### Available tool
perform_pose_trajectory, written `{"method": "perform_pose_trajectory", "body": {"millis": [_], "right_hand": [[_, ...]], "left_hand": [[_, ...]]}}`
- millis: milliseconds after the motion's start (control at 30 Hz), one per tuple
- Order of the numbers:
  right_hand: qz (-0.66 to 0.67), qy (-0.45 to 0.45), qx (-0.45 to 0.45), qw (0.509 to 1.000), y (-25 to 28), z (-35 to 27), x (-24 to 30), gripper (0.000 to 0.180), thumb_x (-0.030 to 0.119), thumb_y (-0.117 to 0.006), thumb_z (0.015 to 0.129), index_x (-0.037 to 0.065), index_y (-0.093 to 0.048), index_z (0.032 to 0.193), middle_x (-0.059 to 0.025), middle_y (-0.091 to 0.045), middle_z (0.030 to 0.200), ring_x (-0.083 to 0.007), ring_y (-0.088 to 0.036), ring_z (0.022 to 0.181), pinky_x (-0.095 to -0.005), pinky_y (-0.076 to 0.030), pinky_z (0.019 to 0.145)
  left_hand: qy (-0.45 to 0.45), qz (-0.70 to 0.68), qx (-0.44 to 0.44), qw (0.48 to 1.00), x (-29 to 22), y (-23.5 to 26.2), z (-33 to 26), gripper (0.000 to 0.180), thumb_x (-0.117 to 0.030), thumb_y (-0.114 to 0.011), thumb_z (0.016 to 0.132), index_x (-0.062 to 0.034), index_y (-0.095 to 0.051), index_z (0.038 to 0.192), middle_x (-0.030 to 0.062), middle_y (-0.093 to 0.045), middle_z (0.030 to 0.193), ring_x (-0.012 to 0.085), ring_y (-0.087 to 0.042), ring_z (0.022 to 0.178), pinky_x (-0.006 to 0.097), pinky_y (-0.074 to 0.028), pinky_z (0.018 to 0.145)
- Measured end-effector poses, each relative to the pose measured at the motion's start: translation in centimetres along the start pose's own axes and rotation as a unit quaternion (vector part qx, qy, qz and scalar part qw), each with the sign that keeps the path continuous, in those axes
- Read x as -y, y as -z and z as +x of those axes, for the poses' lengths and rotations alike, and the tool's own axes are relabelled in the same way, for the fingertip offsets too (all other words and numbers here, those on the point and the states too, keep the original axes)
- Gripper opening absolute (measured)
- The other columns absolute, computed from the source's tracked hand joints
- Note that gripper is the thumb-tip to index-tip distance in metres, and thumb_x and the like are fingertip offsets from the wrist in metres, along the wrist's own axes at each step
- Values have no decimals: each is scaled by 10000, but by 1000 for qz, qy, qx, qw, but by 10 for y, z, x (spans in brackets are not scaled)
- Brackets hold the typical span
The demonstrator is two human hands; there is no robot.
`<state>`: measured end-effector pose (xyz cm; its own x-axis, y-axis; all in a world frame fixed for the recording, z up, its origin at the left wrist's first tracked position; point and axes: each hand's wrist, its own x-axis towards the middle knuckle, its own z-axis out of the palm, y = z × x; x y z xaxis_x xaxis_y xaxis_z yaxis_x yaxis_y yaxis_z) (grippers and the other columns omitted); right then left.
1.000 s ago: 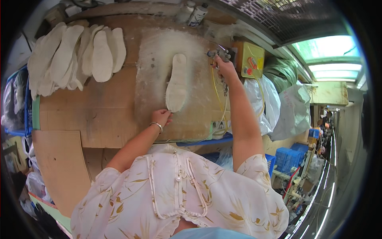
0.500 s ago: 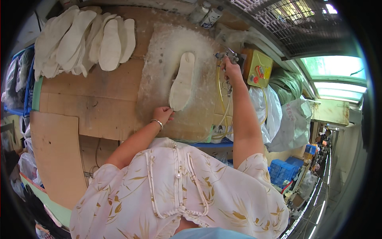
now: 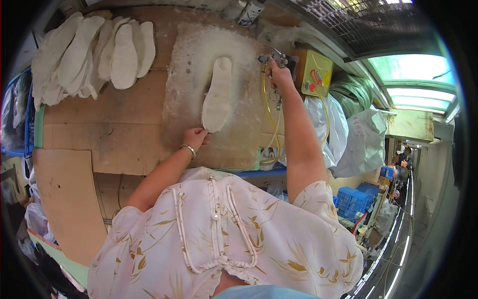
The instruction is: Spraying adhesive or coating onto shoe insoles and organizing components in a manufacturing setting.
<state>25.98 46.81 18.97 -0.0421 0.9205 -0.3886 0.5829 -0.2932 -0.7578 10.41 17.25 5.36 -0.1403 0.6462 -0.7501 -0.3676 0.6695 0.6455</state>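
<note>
A cream-coloured insole (image 3: 217, 97) lies on a whitish, crusted sheet (image 3: 181, 94) in the middle of the bench, its wide end toward me. My left hand (image 3: 195, 138) pinches the near edge of that end between thumb and fingertips. To the right, my right hand (image 3: 280, 78) is wrapped round a metal spray gun (image 3: 278, 59), held beside the insole and apart from it. A yellow hose (image 3: 265, 89) and a pale hose run down from near the gun. More cream insoles (image 3: 79, 55) are heaped at the far left, overlapping one another.
Brown cardboard (image 3: 114, 119) covers the bench. Past my right hand stand a yellow box (image 3: 317, 70) with red on it and several plastic sacks (image 3: 363, 142). Bottles (image 3: 250, 12) stand at the back. A metal grille (image 3: 353, 30) overhangs the far right. Blue crates (image 3: 352, 204) sit lower right.
The whole view has shifted slightly, so the bench appears farther left and up. Both hands keep their holds on the insole and the spray gun.
</note>
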Motion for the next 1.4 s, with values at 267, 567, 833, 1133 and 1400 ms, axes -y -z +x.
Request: {"method": "perform_pose_trajectory", "body": {"millis": [267,567,833,1133,1400], "right_hand": [[-27,1,-3,1000,-4,-2,9,420,421,-556,858,31,-573,706,-34,-524,595,-136,-407,380,-300,-335,363],[-29,14,-1,999,-9,3,7,427,422,-553,854,23,-570,701,-43,-537,598,-141,-423,378,-310,-341,359],[-7,13,0,1000,-1,5,6,463,435,-562,849,17,-563,650,-54,-524,562,-153,-424,366,-317,-338,356],[-29,19,-39,999,-11,-5,12,521,456,-586,828,-21,-576,619,-74,-484,471,-197,-462,350,-342,-359,366],[-26,5,-38,999,-6,-18,23,508,451,-578,830,-4,-554,604,-61,-444,439,-185,-436,340,-333,-337,365]], "left_hand": [[-14,0,-3,1000,2,2,0,209,-239,-588,857,-49,-648,921,32,-670,843,97,-625,599,205,-463,498],[-12,-12,-6,1000,-1,2,-6,211,-209,-578,852,-19,-648,913,47,-670,799,108,-623,578,222,-466,487],[-1,0,13,1000,-1,-1,0,230,-253,-585,857,-45,-634,941,32,-668,843,100,-628,603,206,-460,494],[-6,15,6,1000,2,5,1,243,-257,-591,848,-40,-645,944,32,-673,825,107,-626,591,217,-465,488],[-5,-1,-3,1000,-3,2,-4,261,-234,-604,843,-13,-642,976,45,-674,844,111,-632,608,222,-484,506]]}}
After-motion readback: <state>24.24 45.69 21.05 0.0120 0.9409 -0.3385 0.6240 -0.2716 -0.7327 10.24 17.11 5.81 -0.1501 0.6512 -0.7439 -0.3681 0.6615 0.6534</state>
